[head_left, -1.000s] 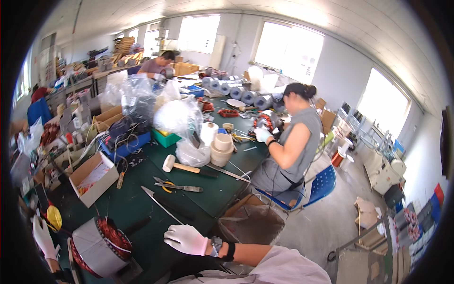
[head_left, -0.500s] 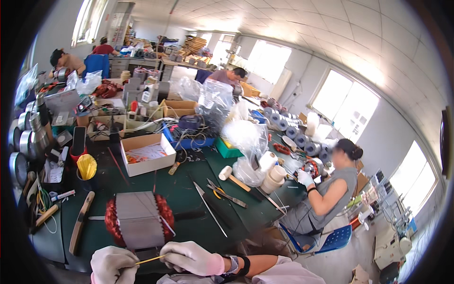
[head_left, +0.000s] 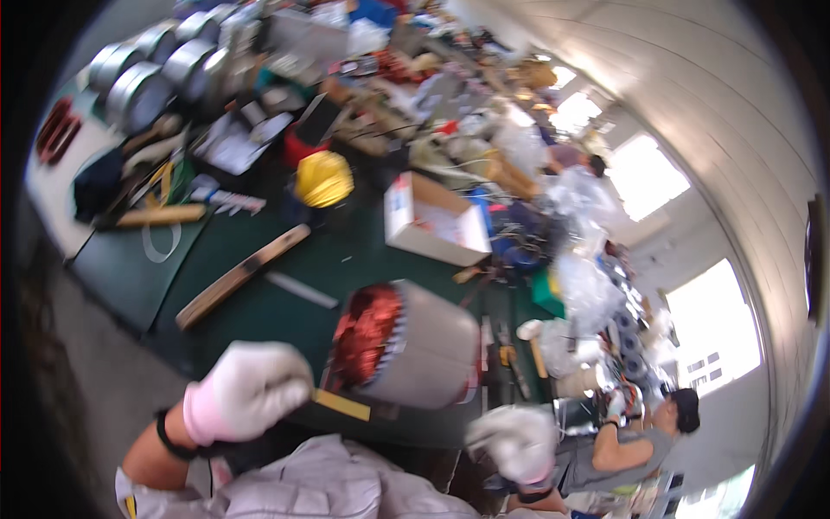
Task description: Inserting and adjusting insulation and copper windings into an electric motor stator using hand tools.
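A motor stator (head_left: 428, 346), a grey ridged core with red-brown copper windings (head_left: 367, 333) bulging from its end, lies on its side on the dark green table. My left hand (head_left: 252, 391), in a white glove with a pink cuff, is closed beside the windings. From its fingertips a short flat yellow strip (head_left: 343, 405) sticks out toward the stator's near side. Off the stator's right end is my right hand (head_left: 516, 443), gloved too and apart from the strip. Motion smears its bent fingers, and I cannot make out anything in them.
Beyond the stator lie a wooden stick (head_left: 242, 277) and a pale blade (head_left: 301, 290). Farther back stand a yellow-topped cup (head_left: 324, 180) and an open white box (head_left: 437, 221). Metal cylinders (head_left: 143, 95) crowd the far left. A co-worker (head_left: 635, 437) sits at the right.
The view has swung left and tilted. Both hands were at the yellow strip before; now they are wide apart, with the strip at the left hand only.
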{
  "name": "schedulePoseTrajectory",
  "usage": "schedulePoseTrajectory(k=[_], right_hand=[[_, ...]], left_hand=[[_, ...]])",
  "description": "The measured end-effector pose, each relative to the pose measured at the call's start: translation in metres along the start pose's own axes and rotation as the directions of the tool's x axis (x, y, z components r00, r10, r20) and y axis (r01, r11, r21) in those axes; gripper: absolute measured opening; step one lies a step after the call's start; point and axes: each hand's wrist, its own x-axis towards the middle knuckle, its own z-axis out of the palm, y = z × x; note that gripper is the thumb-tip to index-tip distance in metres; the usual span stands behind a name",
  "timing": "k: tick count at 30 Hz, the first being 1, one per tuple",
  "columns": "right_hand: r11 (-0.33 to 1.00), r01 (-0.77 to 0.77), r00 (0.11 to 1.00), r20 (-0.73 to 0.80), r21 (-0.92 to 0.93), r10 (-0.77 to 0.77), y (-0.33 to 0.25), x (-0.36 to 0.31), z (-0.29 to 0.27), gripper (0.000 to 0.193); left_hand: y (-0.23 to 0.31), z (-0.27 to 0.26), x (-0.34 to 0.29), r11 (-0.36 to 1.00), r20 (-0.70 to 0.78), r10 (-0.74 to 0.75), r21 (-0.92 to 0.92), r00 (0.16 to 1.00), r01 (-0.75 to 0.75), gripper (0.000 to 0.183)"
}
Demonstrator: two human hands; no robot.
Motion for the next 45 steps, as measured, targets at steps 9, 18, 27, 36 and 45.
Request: schedulePoseTrajectory(k=[9,18,27,36,45], right_hand=[[0.835,-0.065,0.973,0.152,-0.547,0.175,0.105,0.046,-0.006,0.031],[0.806,-0.337,0.902,0.079,-0.486,0.425,0.111,0.028,-0.016,0.051],[0.747,-0.154,0.92,0.183,-0.646,0.348,0.104,0.037,-0.018,0.048],[0.805,-0.234,0.96,0.0,-0.545,0.279,0.131,0.039,-0.01,0.021],[0.78,-0.096,0.995,-0.056,-0.619,0.079,0.135,0.047,0.003,0.033]], left_hand=[[-0.059,-0.005,0.04,0.881,-0.159,-0.068,0.455,0.985,0.134,0.015],[-0.071,0.013,0.066,0.901,-0.069,-0.036,0.43,0.997,0.062,0.014],[-0.072,0.015,0.08,0.859,0.057,-0.114,0.507,0.992,0.069,0.02],[-0.062,0.013,0.091,0.84,0.052,-0.022,0.543,0.998,-0.01,0.015],[-0.061,0.031,0.089,0.79,0.05,-0.168,0.605,0.985,0.104,0.019]])
